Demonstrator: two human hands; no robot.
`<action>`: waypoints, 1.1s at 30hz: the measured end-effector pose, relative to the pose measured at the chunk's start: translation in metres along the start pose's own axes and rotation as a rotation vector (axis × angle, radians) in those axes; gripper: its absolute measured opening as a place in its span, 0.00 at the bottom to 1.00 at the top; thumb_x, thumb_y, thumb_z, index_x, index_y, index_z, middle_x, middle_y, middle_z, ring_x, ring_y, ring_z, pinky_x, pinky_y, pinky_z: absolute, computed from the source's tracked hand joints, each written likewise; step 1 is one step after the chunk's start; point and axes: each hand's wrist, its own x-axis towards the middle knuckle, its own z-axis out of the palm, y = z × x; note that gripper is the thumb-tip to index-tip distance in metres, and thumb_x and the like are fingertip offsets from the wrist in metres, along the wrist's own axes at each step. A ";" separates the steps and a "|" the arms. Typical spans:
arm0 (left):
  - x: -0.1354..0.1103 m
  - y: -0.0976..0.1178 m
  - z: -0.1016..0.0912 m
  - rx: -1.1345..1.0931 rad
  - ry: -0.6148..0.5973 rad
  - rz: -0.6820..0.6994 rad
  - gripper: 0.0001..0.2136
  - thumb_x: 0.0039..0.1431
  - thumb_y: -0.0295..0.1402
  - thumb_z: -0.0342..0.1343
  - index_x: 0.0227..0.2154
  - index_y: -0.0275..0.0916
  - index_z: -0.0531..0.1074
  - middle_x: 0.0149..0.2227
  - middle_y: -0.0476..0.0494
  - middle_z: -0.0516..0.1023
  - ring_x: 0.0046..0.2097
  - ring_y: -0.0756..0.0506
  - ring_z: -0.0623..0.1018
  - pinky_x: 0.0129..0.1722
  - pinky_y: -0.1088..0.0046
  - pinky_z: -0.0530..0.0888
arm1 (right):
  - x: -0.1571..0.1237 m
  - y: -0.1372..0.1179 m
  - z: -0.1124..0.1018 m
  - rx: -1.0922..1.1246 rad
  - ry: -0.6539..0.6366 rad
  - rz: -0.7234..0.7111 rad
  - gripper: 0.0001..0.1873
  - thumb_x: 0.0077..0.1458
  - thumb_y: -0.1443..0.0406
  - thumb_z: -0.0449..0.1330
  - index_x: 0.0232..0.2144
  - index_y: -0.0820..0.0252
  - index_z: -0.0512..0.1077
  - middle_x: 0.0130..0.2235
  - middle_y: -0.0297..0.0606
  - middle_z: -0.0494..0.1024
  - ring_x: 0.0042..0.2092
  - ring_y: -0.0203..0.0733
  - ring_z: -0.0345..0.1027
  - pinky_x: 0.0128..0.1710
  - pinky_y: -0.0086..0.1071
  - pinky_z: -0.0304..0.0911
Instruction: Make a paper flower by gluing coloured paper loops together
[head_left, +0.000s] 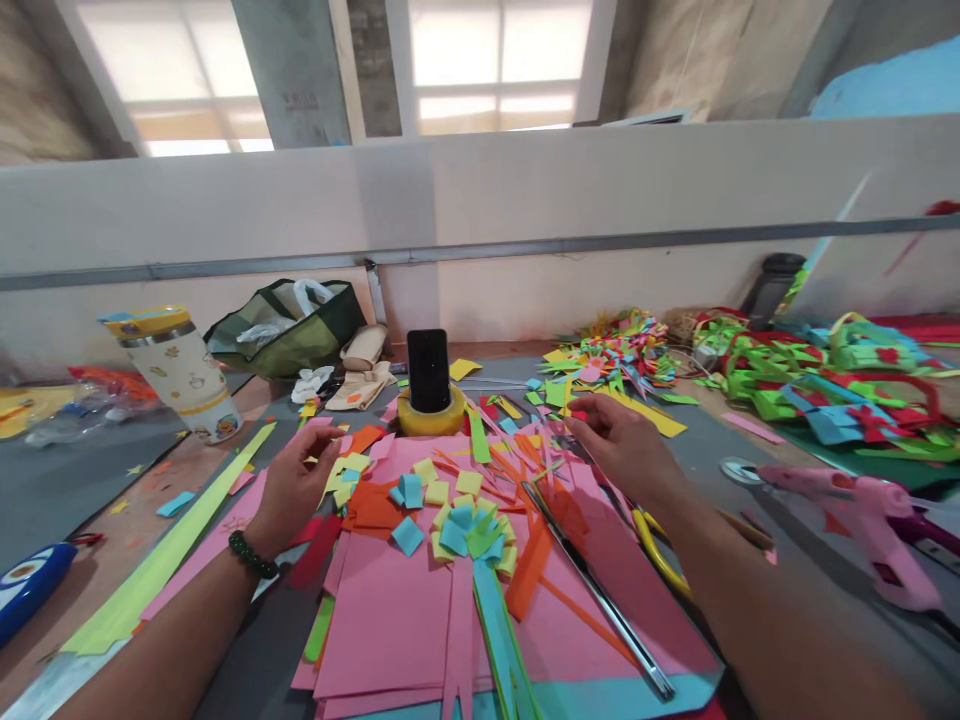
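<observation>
My left hand, a dark beaded bracelet at its wrist, hovers by small yellow paper pieces left of the pile. Its fingers are loosely bent, thumb and fingertips slightly apart, with nothing visible in them. On the other side my right hand has thumb and index apart above cut paper strips. Between them, on stacked pink sheets, lies a paper bow of yellow and blue loops with long pink, blue and green tails. Silver tweezers rest diagonally right of it. Orange paper pieces lie beside the loops.
A phone stands in a yellow tape roll behind the pile. At left are a tumbler and green bag. Rightward are yellow-handled scissors, a pink glue gun, paper scraps and paper baskets.
</observation>
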 end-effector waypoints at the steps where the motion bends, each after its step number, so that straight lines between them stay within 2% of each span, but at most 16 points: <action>1: 0.002 -0.003 -0.002 -0.005 0.010 -0.013 0.15 0.54 0.43 0.52 0.36 0.37 0.73 0.28 0.47 0.74 0.28 0.48 0.72 0.26 0.75 0.69 | 0.000 0.000 0.000 0.017 0.026 -0.008 0.14 0.52 0.58 0.55 0.37 0.59 0.72 0.23 0.32 0.72 0.23 0.35 0.63 0.24 0.28 0.56; 4: 0.009 -0.008 -0.010 -0.035 0.049 -0.059 0.16 0.54 0.44 0.52 0.37 0.37 0.73 0.24 0.49 0.71 0.26 0.49 0.70 0.25 0.75 0.68 | 0.000 -0.001 0.000 0.070 0.061 -0.023 0.14 0.52 0.59 0.55 0.38 0.60 0.71 0.24 0.33 0.73 0.24 0.35 0.64 0.24 0.27 0.57; 7: 0.015 -0.008 -0.019 -0.050 0.061 -0.106 0.16 0.52 0.45 0.53 0.34 0.36 0.72 0.22 0.50 0.69 0.24 0.49 0.69 0.23 0.76 0.66 | 0.001 -0.001 0.001 0.104 0.046 -0.039 0.13 0.52 0.59 0.55 0.36 0.60 0.71 0.25 0.33 0.73 0.24 0.35 0.64 0.24 0.27 0.58; 13: 0.014 -0.005 -0.025 -0.026 -0.096 -0.126 0.15 0.51 0.47 0.55 0.23 0.38 0.71 0.16 0.54 0.62 0.19 0.52 0.61 0.17 0.77 0.57 | 0.001 -0.002 0.003 0.117 0.035 -0.043 0.13 0.51 0.59 0.56 0.35 0.61 0.72 0.24 0.34 0.72 0.24 0.35 0.64 0.24 0.28 0.58; 18: 0.010 -0.004 -0.020 0.090 -0.194 -0.037 0.19 0.55 0.48 0.51 0.20 0.39 0.72 0.14 0.55 0.56 0.18 0.52 0.56 0.17 0.76 0.52 | 0.000 -0.002 0.005 0.133 0.003 -0.029 0.13 0.51 0.59 0.56 0.35 0.61 0.73 0.23 0.34 0.70 0.23 0.35 0.62 0.23 0.28 0.57; 26: 0.013 -0.001 -0.023 0.143 -0.110 -0.046 0.20 0.55 0.48 0.49 0.20 0.37 0.72 0.15 0.55 0.54 0.18 0.52 0.56 0.18 0.76 0.52 | -0.002 -0.011 0.004 0.123 0.021 -0.025 0.12 0.53 0.62 0.57 0.37 0.63 0.73 0.27 0.39 0.73 0.26 0.36 0.65 0.26 0.29 0.59; 33: 0.015 -0.009 -0.023 0.154 -0.074 0.000 0.16 0.56 0.43 0.50 0.22 0.35 0.72 0.15 0.55 0.57 0.18 0.53 0.57 0.17 0.77 0.53 | -0.001 -0.014 0.004 0.140 0.046 -0.006 0.11 0.50 0.61 0.58 0.35 0.62 0.73 0.24 0.35 0.73 0.24 0.35 0.64 0.23 0.28 0.58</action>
